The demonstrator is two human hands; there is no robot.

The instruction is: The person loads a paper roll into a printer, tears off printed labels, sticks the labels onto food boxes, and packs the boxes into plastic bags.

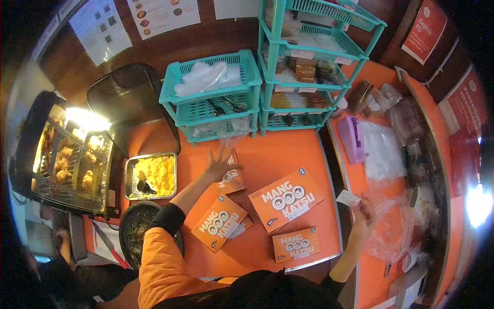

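Fingers spread, my left hand (222, 167) is over a small orange box (232, 177) at the back of the orange counter. My right hand (364, 213) is closed near a small white paper slip (348, 198) and a clear plastic bag (393, 226); its exact grip on them is hard to make out. Between the hands lie a large orange box (286, 199), a smaller one (297, 244) in front of it, and another (218, 222) to the left, resting by a further box partly hidden beneath it. White labels show on several boxes.
Left stand a lit food warmer (105, 198), a metal tray (175, 177) of yellow food and a dark round pan (135, 232). Teal racks (208, 98) line the back. A purple dispenser (351, 139) sits right. Another person's hand (64, 242) shows at lower left.
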